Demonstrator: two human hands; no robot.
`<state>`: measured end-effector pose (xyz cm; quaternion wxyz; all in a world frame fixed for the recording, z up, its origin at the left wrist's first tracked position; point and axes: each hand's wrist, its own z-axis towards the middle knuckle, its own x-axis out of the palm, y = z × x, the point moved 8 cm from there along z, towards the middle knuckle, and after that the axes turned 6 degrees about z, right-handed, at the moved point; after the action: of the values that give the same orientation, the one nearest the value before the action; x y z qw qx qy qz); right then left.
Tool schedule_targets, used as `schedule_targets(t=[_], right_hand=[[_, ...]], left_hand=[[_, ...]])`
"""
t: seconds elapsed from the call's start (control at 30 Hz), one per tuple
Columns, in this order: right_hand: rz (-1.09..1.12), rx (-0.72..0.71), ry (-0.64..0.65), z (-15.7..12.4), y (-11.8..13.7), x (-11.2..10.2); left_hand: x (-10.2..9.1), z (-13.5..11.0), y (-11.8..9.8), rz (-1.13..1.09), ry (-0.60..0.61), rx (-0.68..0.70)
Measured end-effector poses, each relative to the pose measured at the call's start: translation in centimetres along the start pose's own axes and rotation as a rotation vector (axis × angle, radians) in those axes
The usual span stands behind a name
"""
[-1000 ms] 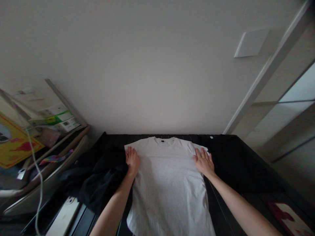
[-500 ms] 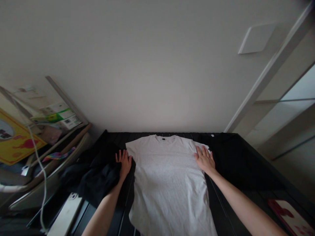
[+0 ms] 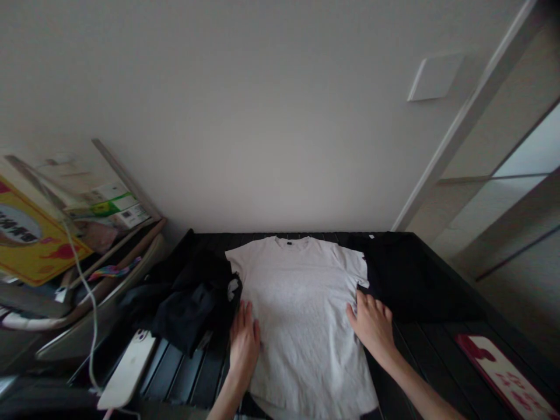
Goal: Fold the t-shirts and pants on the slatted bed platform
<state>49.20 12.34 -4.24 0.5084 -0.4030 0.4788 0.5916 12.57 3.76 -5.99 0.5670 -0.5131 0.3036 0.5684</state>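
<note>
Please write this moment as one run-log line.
grey T-shirt: spread on black slatted surface; left hand: at its left edge; right hand: at its right edge; crumpled dark cloth: left of T-shirt

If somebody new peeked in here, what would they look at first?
Probably the pale grey, short-sleeved cloth T-shirt, spread in the middle of the black slatted surface, with the left hand and right hand at its two sides. Next might come the bright yellow printed package at the far left, then the crumpled black cloth bundle left of the shirt.
</note>
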Motion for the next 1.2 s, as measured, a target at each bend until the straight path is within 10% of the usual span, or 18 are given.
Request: schedule_targets(t=[0.17, 0.37, 0.63, 0.73, 0.93, 1.2], right_hand=[[0.314, 0.013, 0.006, -5.0, 0.3, 1.4], [0.749, 0.022, -0.081, -4.6, -0.3, -1.1], [0.059, 0.076, 0.188, -6.6, -3.3, 0.1], [-0.103, 0.062, 0.154, -7.2, -2.6, -0.8], [0.105, -0.222, 0.022, -8.6, 5.5, -4.2], [0.422, -0.884, 0.203, -19.6, 19.8, -0.7]], left_hand=[[-2.7, -2.0, -0.2, -0.239, -0.056, -0.028], [-5.6, -1.6, 1.4, -0.266, -0.101, -0.133], [-4.4, -5.1, 4.4, 0.119, 0.268, -0.220], [-4.6, -4.8, 4.2, 0.151, 0.231, -0.169], [-4.5, 0.2, 1.5, 0.085, 0.132, -0.063], [-0.5, 5.7, -0.7, 0.039, 0.240, -0.154]])
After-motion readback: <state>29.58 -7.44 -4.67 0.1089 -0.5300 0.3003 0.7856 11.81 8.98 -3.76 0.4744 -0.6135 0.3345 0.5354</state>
